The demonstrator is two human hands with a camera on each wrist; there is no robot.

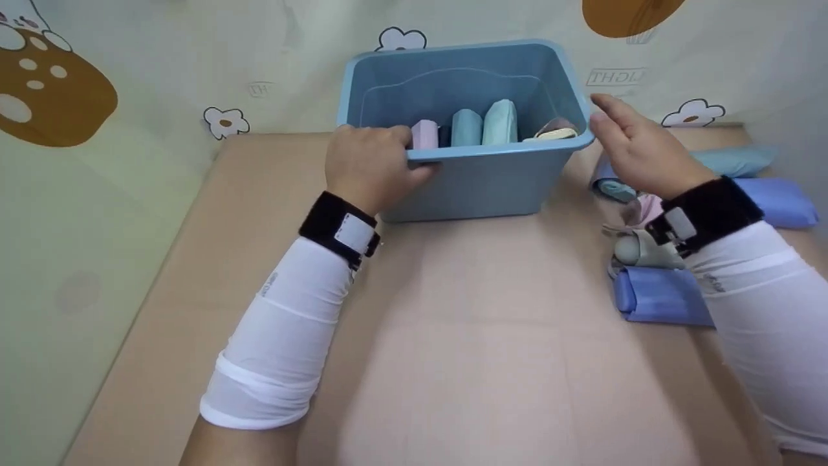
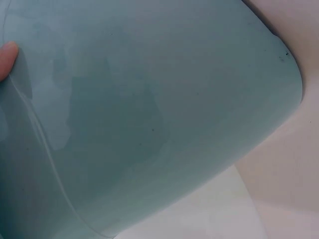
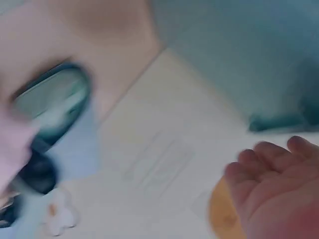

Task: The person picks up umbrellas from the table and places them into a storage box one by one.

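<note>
A blue plastic storage bin (image 1: 479, 184) stands at the back of the table, against the patterned wall covering. Inside it are a pink roll (image 1: 425, 134), a teal roll (image 1: 466, 128), a pale aqua roll (image 1: 500, 123) and a cream-edged item (image 1: 555, 134). My left hand (image 1: 369, 165) grips the bin's front left rim, with its thumb outside below the edge. Beside the right rim is my right hand (image 1: 647, 149), its fingers extended and holding nothing. In the right wrist view the right fingers (image 3: 269, 157) lie close to the bin, apart from its rim.
To the right lie several folded or rolled items, among them a blue folded bundle (image 1: 666, 296), a grey-green one (image 1: 653, 250), another blue bundle (image 1: 779, 202) and a light teal one (image 1: 734, 160). A brown covering (image 1: 479, 336) spreads over the table.
</note>
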